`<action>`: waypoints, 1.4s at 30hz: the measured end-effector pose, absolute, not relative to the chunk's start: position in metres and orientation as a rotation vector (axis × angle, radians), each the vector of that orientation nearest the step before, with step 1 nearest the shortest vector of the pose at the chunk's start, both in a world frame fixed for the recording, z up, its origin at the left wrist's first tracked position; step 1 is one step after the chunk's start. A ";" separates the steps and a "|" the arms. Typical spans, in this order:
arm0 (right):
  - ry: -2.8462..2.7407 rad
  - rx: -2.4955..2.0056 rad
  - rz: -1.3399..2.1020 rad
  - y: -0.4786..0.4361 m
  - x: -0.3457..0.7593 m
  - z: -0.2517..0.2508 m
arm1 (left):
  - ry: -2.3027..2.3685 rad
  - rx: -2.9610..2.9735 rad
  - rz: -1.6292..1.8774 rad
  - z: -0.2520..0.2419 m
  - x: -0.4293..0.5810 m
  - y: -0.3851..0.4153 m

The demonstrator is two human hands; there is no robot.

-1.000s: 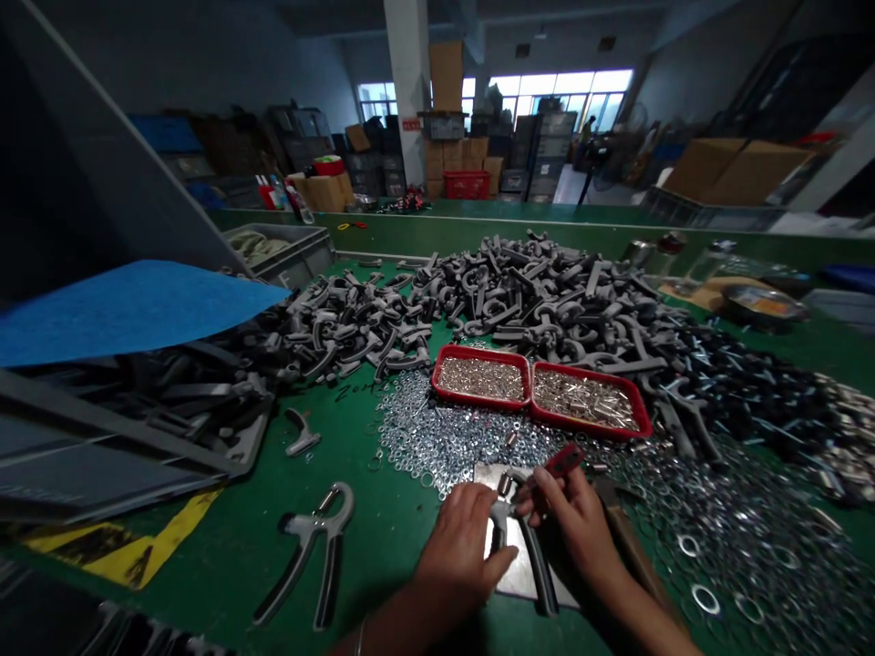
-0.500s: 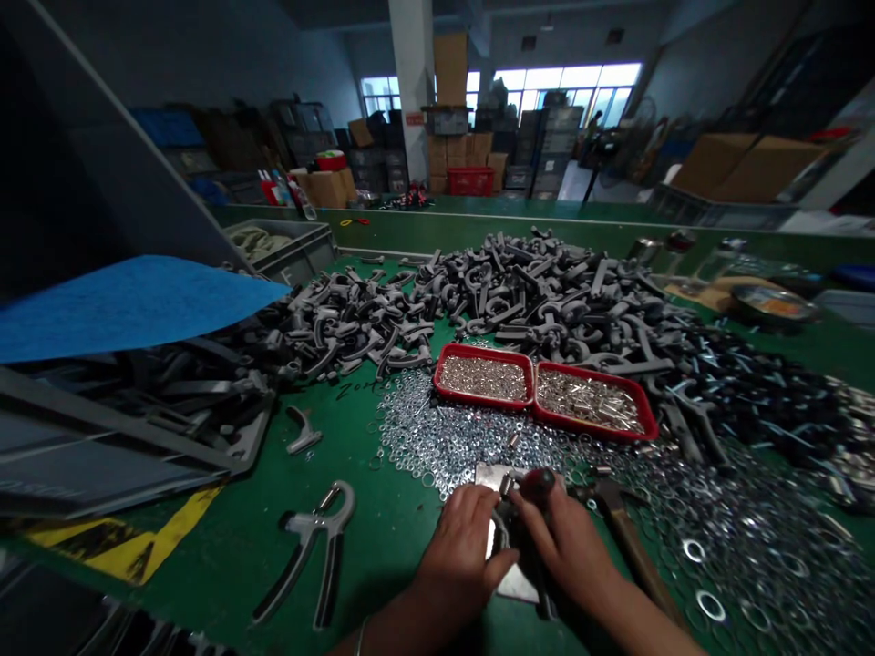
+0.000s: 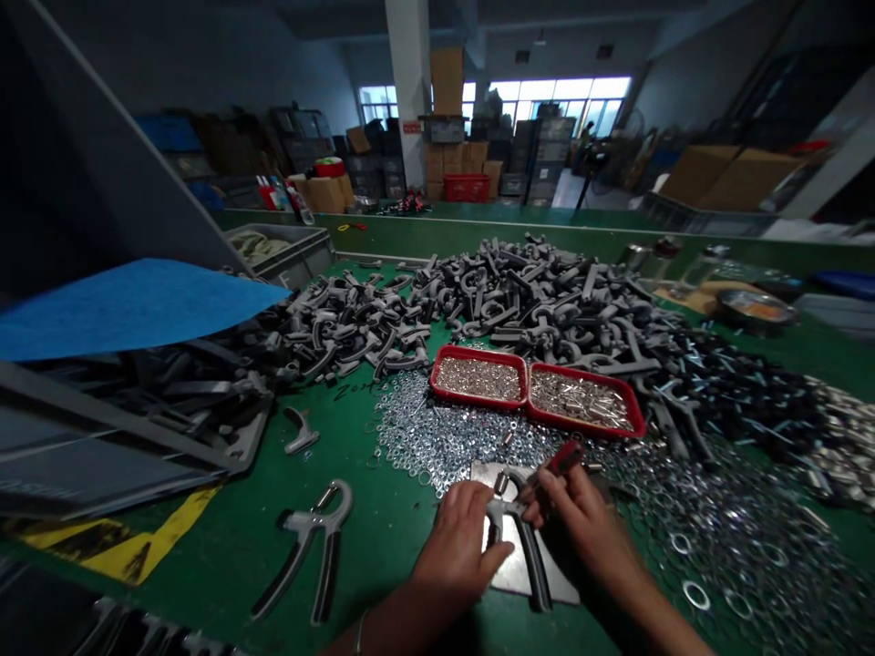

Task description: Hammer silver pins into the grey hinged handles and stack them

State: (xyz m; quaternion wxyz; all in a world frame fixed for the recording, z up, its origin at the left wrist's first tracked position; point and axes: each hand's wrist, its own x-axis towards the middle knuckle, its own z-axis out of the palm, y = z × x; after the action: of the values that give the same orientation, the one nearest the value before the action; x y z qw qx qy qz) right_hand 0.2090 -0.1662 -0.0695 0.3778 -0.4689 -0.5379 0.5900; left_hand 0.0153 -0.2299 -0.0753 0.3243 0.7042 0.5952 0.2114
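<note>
My left hand (image 3: 465, 538) is closed around one arm of a grey hand gripper (image 3: 523, 547) that lies on a small metal plate (image 3: 509, 569) on the green table. My right hand (image 3: 581, 519) pinches a red-handled tool (image 3: 561, 458) at the gripper's top end. A finished hand gripper (image 3: 311, 551) rests on the table to the left. Two red trays (image 3: 537, 387) of small metal parts sit just beyond my hands.
Loose metal washers (image 3: 437, 437) spread across the table around the trays and to the right. A long heap of grey plastic handles (image 3: 506, 301) fills the middle. A grey crate with a blue sheet (image 3: 129, 305) stands at left. A wooden-handled tool (image 3: 619, 497) lies by my right hand.
My right hand pressed the red-handled tool down onto the gripper's top, then lifted it so the tool sticks up again. My left hand kept its hold.
</note>
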 end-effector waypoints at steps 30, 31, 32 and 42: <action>-1.504 -1.264 1.321 -0.175 0.200 -0.080 | 1.565 1.856 0.584 -0.077 0.015 -0.231; -1.475 -1.258 1.327 -0.176 0.200 -0.082 | 1.565 1.857 0.594 -0.077 0.015 -0.231; -1.451 -1.250 1.332 -0.176 0.200 -0.083 | 1.567 1.860 0.609 -0.078 0.015 -0.231; -1.338 -1.195 1.399 -0.178 0.201 -0.081 | 1.593 2.024 0.844 -0.090 0.017 -0.237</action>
State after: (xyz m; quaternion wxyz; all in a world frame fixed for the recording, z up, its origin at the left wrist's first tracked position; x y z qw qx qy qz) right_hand 0.2012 -0.1776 -0.0813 0.4199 -0.4767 -0.5336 0.5583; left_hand 0.0174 -0.2367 -0.0902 0.2141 0.7294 0.5741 0.3043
